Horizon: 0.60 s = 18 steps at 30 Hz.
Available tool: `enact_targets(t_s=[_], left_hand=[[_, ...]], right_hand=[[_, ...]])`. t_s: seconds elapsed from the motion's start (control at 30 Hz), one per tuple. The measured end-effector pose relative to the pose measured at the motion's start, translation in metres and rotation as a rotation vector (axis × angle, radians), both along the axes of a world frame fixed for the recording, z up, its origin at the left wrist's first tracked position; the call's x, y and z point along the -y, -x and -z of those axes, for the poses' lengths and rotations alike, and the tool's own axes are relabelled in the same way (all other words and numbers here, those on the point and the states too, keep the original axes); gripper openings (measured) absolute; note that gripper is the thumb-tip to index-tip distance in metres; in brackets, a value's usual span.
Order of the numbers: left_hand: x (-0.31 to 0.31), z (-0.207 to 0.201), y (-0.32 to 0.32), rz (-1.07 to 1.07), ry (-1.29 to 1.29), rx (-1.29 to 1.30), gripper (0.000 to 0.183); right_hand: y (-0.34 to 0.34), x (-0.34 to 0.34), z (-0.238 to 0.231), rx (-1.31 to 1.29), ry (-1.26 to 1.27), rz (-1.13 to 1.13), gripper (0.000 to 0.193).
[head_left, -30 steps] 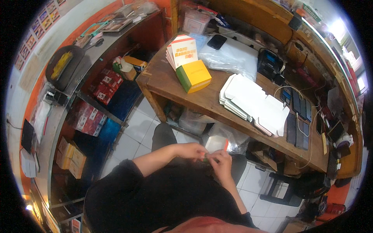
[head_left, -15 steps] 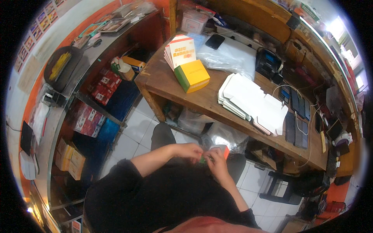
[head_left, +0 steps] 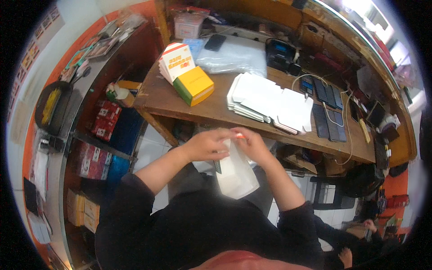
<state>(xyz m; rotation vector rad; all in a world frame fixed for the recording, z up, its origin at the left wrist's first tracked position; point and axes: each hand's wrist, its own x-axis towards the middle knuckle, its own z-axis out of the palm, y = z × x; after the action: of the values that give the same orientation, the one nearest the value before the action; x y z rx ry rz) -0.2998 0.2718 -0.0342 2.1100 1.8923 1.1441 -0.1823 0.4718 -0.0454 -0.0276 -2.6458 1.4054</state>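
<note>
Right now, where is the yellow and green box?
The yellow and green box sits on the wooden desk's left end, beside the leaning white and orange cartons.

Both hands, left hand (head_left: 208,145) and right hand (head_left: 250,143), grip a white flat box (head_left: 236,172) below the wooden table (head_left: 216,105) edge.

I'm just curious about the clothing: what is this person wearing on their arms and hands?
Both arms wear dark, black-looking sleeves pushed up to about the elbow, leaving the forearms bare. The left hand and the right hand are bare too: no gloves, and no watch or bracelet shows. The picture is too small to tell about rings.
</note>
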Motion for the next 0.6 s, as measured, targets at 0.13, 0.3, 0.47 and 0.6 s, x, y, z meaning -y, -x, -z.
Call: enact_targets(t_s=[0.13,0.3,0.47,0.6], left_hand=[[-0.032,-0.021,-0.01,-0.215,-0.557,0.786,0.036],[-0.046,-0.013,-0.018,-0.306,-0.406,1.181,0.033],[-0.046,-0.033,-0.028,-0.36,-0.379,1.268,0.029],[-0.041,-0.034,-0.02,-0.504,-0.43,1.18,0.03]], right_hand=[[0.01,0.003,-0.049,-0.252,0.576,0.074,0.035],[0.018,0.011,-0.055,-0.159,0.632,0.209,0.028],[0.013,0.03,-0.053,-0.188,0.57,0.457,0.045],[0.011,0.036,-0.033,-0.159,0.403,0.442,0.048]])
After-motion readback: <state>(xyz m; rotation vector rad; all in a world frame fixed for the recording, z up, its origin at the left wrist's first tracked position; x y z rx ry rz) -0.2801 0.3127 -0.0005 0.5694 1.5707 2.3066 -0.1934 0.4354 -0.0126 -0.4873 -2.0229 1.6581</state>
